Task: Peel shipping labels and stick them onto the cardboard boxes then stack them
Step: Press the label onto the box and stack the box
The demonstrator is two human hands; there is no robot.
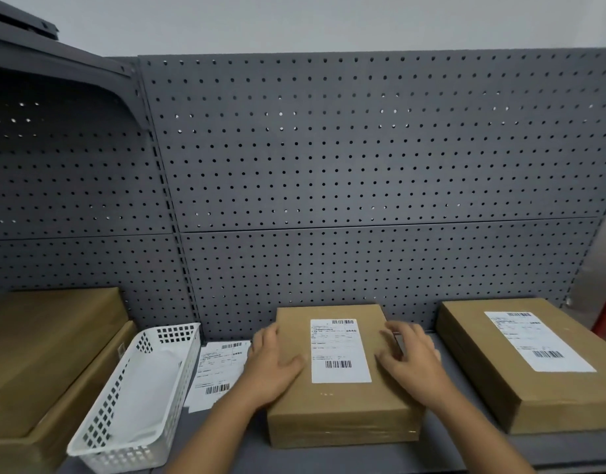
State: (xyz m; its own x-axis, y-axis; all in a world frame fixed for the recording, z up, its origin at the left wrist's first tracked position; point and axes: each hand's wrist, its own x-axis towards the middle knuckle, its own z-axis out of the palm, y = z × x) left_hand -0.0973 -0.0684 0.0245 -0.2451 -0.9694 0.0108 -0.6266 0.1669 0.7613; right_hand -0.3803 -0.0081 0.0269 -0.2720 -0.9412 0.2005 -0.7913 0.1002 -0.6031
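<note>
Four boxes: centre box (342,401) and right box (483,364) labelled, two plain boxes (45,354) lower left. One basket (106,405), one loose label (216,374). Left hand (271,367) and right hand (411,360) flat on centre box, fingers released.

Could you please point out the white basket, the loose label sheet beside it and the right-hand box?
white basket (106,405): head view, left side wall.
loose label sheet (219,367): head view, printed middle.
right-hand box (500,354): head view, bare cardboard top.
</note>
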